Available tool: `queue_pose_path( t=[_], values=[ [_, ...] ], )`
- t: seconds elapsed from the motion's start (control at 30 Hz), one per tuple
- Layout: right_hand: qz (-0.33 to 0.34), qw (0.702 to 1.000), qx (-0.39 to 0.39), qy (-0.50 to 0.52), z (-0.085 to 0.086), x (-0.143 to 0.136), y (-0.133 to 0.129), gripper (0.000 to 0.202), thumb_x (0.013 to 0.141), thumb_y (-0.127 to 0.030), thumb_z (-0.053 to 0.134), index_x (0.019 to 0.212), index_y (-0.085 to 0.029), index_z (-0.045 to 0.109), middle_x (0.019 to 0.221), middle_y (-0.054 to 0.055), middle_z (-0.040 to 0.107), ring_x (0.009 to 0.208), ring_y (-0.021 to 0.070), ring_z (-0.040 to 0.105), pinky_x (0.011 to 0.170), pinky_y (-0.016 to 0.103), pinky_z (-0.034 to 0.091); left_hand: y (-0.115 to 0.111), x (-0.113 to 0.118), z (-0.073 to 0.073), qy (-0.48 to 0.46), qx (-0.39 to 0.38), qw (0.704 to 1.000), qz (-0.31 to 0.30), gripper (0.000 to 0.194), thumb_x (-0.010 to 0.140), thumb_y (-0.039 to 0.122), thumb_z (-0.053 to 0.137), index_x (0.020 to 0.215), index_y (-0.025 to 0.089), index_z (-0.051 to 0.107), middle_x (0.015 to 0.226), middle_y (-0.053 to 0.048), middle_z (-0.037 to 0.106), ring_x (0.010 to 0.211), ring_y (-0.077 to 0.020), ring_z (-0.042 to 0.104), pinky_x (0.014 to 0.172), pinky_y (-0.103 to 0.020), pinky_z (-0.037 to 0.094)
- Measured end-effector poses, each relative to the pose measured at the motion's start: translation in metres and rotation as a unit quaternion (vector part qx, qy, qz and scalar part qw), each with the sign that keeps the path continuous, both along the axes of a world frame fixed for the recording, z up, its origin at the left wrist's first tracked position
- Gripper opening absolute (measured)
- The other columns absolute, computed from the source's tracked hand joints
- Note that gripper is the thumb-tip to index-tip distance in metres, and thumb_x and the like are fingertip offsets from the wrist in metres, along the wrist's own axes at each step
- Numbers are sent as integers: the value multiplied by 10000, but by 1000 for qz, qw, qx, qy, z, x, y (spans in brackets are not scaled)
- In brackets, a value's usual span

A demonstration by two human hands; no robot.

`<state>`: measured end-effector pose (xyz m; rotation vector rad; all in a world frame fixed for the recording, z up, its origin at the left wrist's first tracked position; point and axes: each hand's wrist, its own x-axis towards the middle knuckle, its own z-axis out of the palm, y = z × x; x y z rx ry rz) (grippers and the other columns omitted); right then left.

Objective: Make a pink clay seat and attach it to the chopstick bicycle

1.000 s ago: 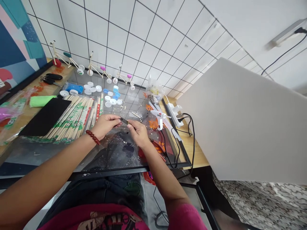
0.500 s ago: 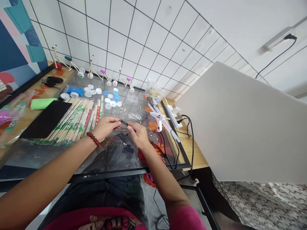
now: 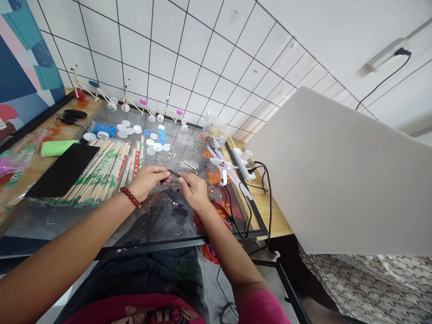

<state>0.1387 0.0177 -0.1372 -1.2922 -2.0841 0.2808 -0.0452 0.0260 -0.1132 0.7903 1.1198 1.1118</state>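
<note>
A short, thin black strip [image 3: 173, 173] stretches between my two hands above the glass tabletop. My left hand [image 3: 146, 182], with a bead bracelet [image 3: 131, 196] at the wrist, pinches one end. The other end is closed in the fingers of my right hand [image 3: 196, 193]. What the strip is made of, I cannot tell. Left of my left hand lie many wrapped chopsticks [image 3: 101, 168], partly under a black sheet [image 3: 64, 170]. White and blue bottle caps [image 3: 157, 146] sit beyond my hands. Red-handled pliers [image 3: 221, 208] lie by my right forearm.
A white glue gun [image 3: 221, 167], glue sticks [image 3: 241, 185] and a power strip [image 3: 243, 163] with cables are on the right. Small stick-built tricycles [image 3: 133, 101] line the tiled wall. Keys [image 3: 71, 118] and a green roll [image 3: 58, 147] lie left. A large white panel [image 3: 337, 180] stands at right.
Both hands keep their grip on the black strip with almost no movement. The whole view has shifted slightly.
</note>
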Motion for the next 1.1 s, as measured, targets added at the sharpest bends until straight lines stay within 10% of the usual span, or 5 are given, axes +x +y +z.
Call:
queue_pose_path(
  t=[0.5,1.1],
  values=[
    [-31,979,-76,189,-3,-2,8,442,965,-525,460,1175,-190,660,1148,98,729,1086,242,659,958,363,479,1,-3,-3,-42,9,999,-10,447,569,175,879,987,101,739,732,-64,756,675,-149,694,685,-277,544],
    [1,876,-212,434,3,-13,12,381,670,-524,792,733,-187,626,607,-61,499,558,84,397,554,236,339,-5,2,6,69,30,994,-75,453,467,209,912,886,125,763,687,-51,756,661,-166,695,661,-290,551]
  ],
)
